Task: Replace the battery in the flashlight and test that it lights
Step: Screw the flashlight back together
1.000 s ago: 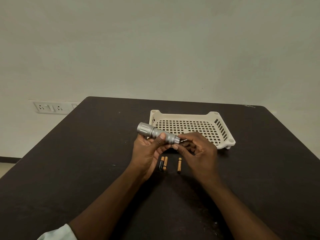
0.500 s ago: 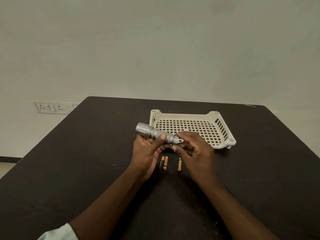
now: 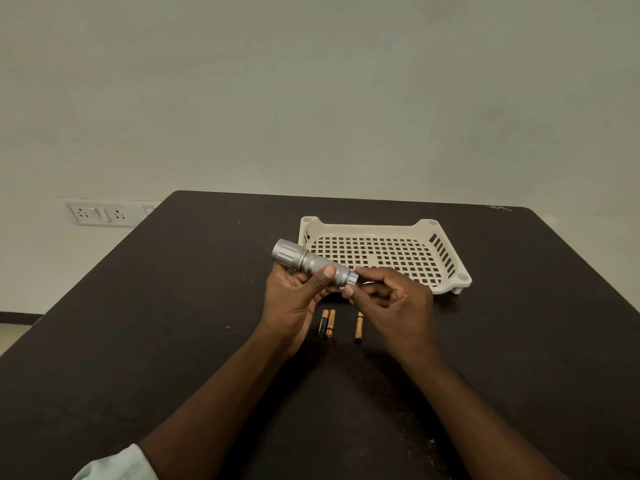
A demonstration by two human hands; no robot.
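Wall (image 3: pixel 311 98), pale and plain, across the upper half; socket plate (image 3: pixel 100 213) low on it at the left, partly cut off by the table edge.

Dark table (image 3: pixel 138 341) filling the lower half.

Cream tray (image 3: pixel 446 284), perforated floor, at the table's far middle, nothing in it.

Two bare forearms reaching in from the bottom edge, a bit of pale sleeve (image 3: pixel 114 465) at the left one.

Left hand (image 3: pixel 294 299) raised above the table, fingers under and thumb over the middle of the barrel, gripping the torch (image 3: pixel 311 263). Torch silver, held off the table just in front of the tray's near left corner, wide head up and to the left, tail end down and to the right.

Right hand (image 3: pixel 394 303) curled, thumb and forefinger pinching at the tail end of the torch; what exactly sits between those fingertips too small to tell.

On the table below the hands, three cells: a pair (image 3: pixel 327 323) side by side and touching, under the left hand's fingers; a single cell (image 3: pixel 358 329) just to the right, its far end hidden under the right hand.
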